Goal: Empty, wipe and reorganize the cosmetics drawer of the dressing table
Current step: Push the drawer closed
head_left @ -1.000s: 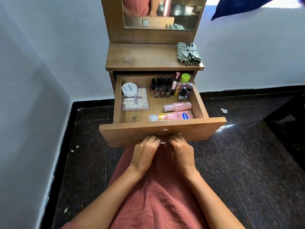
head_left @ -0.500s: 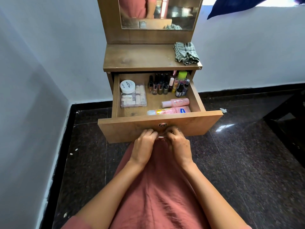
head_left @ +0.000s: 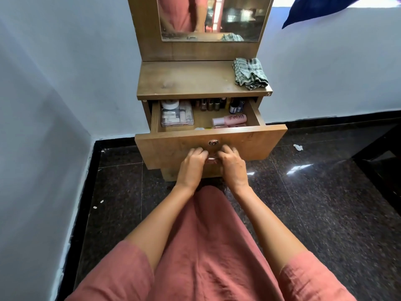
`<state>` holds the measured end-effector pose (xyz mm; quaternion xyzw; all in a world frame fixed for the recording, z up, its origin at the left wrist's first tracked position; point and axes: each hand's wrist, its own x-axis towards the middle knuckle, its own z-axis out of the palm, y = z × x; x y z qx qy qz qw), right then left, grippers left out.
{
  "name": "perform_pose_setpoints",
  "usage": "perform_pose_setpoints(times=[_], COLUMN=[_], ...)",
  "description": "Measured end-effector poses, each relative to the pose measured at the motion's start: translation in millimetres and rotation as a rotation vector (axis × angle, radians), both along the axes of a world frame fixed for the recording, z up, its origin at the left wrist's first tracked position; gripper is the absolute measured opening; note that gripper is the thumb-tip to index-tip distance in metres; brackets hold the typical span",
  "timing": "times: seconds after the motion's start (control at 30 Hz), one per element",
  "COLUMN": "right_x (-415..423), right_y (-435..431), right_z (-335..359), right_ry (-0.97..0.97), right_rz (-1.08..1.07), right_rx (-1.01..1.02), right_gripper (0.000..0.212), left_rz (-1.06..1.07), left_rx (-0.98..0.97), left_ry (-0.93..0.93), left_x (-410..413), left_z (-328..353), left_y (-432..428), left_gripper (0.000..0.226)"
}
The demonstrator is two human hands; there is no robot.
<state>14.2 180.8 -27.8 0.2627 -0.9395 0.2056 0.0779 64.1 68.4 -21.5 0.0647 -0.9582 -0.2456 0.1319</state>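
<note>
**A:** What lies nearest to the camera?

**B:** The person's pink dress (head_left: 201,268), and over it two bare forearms that reach forward.

**A:** And the hands, how are they?

**B:** There are two hands, close together but not touching. The left hand (head_left: 192,168) and the right hand (head_left: 232,168) both curl their fingers on the one pale handle (head_left: 211,158) at the low edge of the drawer front. A short piece of it shows between them.

**A:** Where is the drawer?

**B:** The cosmetics drawer (head_left: 173,148) stands pulled partly out of the dressing table (head_left: 184,81). It has one round lock (head_left: 213,142) just above the hands.

**A:** What does one count inside?

**B:** At the left is one clear case (head_left: 176,117), with one white jar (head_left: 170,103) at its far end. At the right one pink bottle (head_left: 230,119) lies on its side. A second pink tube (head_left: 227,126) lies just before it, mostly hidden by the drawer front. At the back is one row of small bottles (head_left: 211,104). The table top covers their caps, so their number cannot be told.

**A:** And farther?

**B:** One crumpled checked cloth (head_left: 249,73) lies on the right of the table top, and one mirror (head_left: 210,16) is above. On the dark floor (head_left: 325,213) one white scrap (head_left: 297,147) lies to the right, well apart from the table.
</note>
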Motion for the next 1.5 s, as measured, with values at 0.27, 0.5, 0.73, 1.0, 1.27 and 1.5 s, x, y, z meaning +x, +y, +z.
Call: perform_pose_setpoints(times=[0.27, 0.5, 0.73, 1.0, 1.27, 1.5], right_x=[-39, -67, -91, -108, -114, -102], right_y=[-21, -38, -54, -64, -68, -66], right_z=[1, 5, 8, 6, -1, -15], right_ry=[-0.036, -0.066, -0.113, -0.128, -0.080, 0.036], right_rz=[0.003, -0.001, -0.011, -0.024, -0.027, -0.020], right_rx=[-0.006, -0.028, -0.041, -0.096, -0.142, -0.063], right_gripper=[0.014, 0.018, 0.019, 0.018, 0.017, 0.034], left_rz=[0.009, 0.024, 0.045, 0.042, 0.043, 0.039], left_rx=[-0.029, -0.021, -0.004, -0.017, -0.037, 0.030], left_ry=[0.056, 0.054, 0.048, 0.041, 0.058, -0.006], left_x=[-37, -69, -95, -114, -121, -113], left_z=[0, 0, 3, 0, -5, -3], left_y=[-17, -31, -43, -54, -59, -53], left_gripper=[0.013, 0.014, 0.019, 0.016, 0.013, 0.034])
